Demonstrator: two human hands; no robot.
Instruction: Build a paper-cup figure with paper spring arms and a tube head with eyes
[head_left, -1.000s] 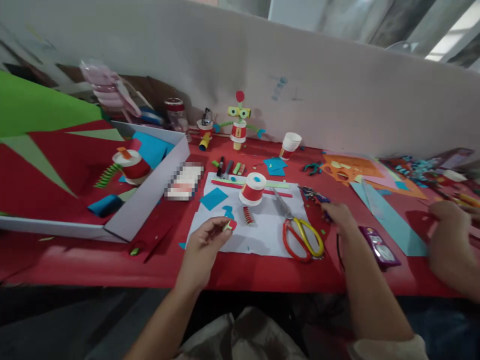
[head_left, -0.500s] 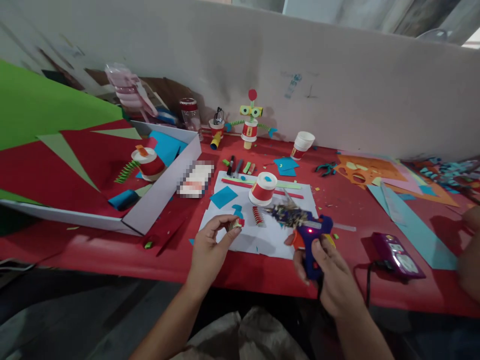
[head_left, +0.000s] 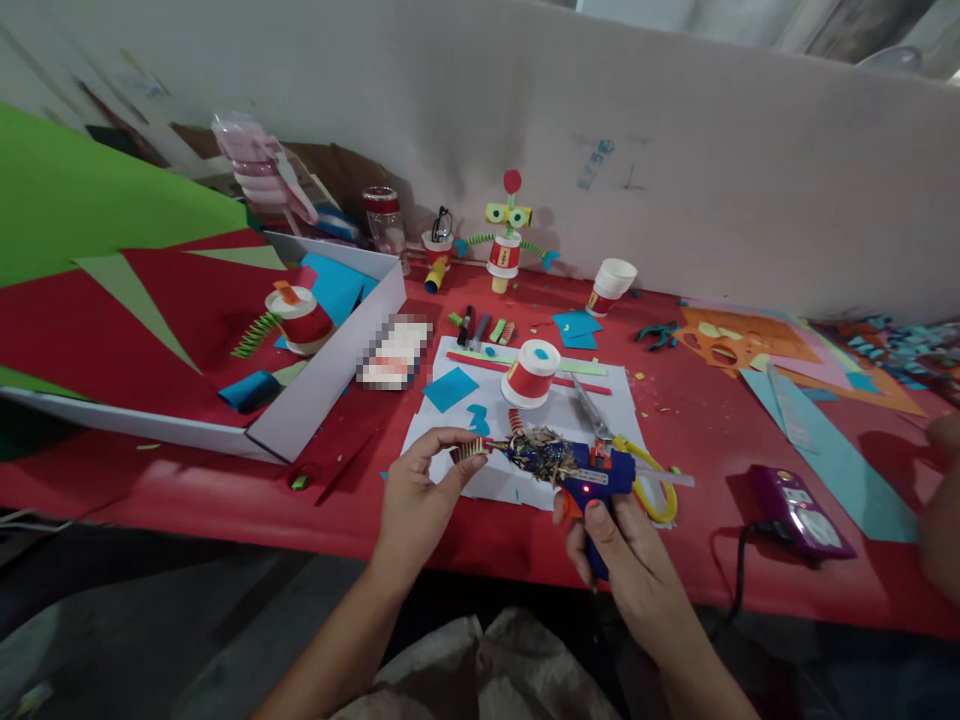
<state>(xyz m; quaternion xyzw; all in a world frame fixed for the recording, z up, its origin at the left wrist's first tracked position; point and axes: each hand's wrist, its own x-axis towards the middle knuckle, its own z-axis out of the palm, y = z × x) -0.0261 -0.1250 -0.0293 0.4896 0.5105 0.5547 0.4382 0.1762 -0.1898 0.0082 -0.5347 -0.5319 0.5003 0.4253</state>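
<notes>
My left hand (head_left: 424, 490) pinches a small folded paper spring (head_left: 469, 452), red and pale, over the white paper (head_left: 487, 478). In my right hand (head_left: 626, 550) is a blue hot glue gun (head_left: 600, 480) with a lit red light and a clear glue stick out of its back. Its nozzle, behind a dirty, crusted barrel, points left at the spring's red end; whether they touch I cannot tell. Partly hidden behind the barrel lies another red spring (head_left: 515, 420). An upturned red and white paper cup (head_left: 531, 375) stands just beyond, with blue paper pieces (head_left: 451, 388) beside it.
A white-walled box (head_left: 330, 370) with a cup figure is at left. Behind stand a finished-looking cup robot (head_left: 504, 255) and stacked cups (head_left: 611, 285). Yellow-handled scissors (head_left: 652, 485), pliers (head_left: 658, 336) and a purple power box (head_left: 799, 510) lie rightward. Another person's arm (head_left: 941, 500) shows at the right edge.
My right hand has brought the glue gun left, its nozzle now at the spring in my left hand. The scissors behind it have come into view. My left hand stays nearly still.
</notes>
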